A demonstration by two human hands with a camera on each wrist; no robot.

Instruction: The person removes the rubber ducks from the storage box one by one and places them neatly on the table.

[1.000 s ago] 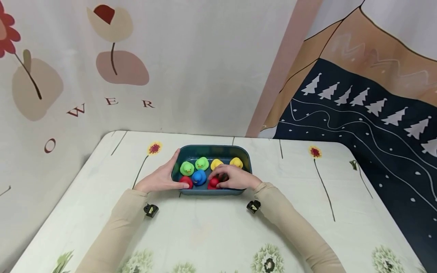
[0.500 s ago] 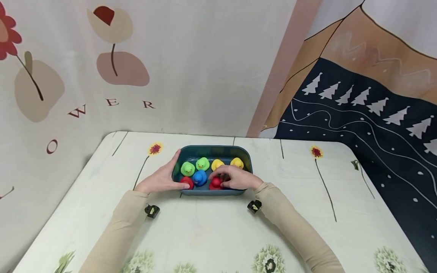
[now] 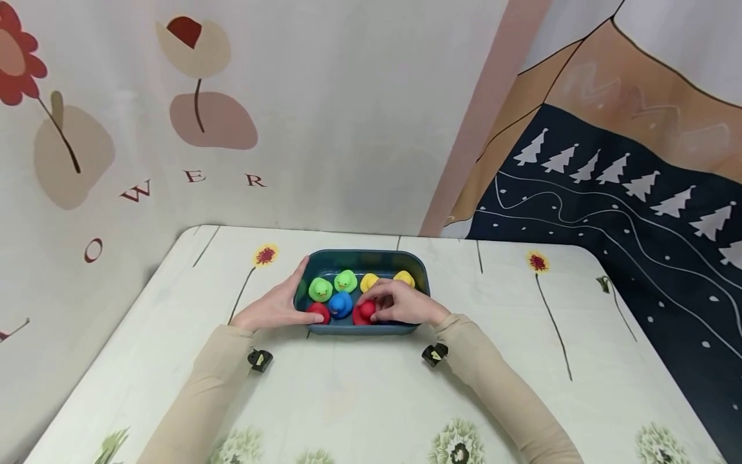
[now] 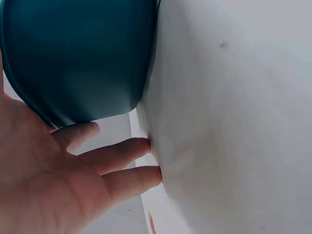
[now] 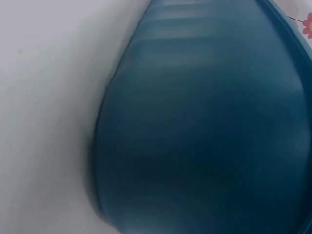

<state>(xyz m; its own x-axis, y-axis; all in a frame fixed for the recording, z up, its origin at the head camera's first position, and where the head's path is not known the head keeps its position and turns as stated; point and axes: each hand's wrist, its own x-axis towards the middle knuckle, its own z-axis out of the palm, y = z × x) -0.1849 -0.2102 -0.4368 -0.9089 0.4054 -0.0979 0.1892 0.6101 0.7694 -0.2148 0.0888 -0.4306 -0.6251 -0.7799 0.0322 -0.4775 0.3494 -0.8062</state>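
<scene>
A dark teal tub stands on the table with small rubber ducks inside. My left hand grips its left end, the thumb over the front left corner by a red duck. In the left wrist view, fingers extend past the tub's end. My right hand reaches over the right side and pinches another red duck, partly hidden by the fingers. Between the red ducks sits a blue duck. The right wrist view shows only the tub's outer wall, not the fingers.
Two green ducks lie at the tub's back left, and two yellow ducks at the back right, partly behind my right hand. A flower-printed cloth covers the table. Printed curtains hang behind and beside it.
The red duck under my right hand has shifted and turned slightly within the fingers. My left hand keeps its place on the tub. The whole head view has drifted slightly.
</scene>
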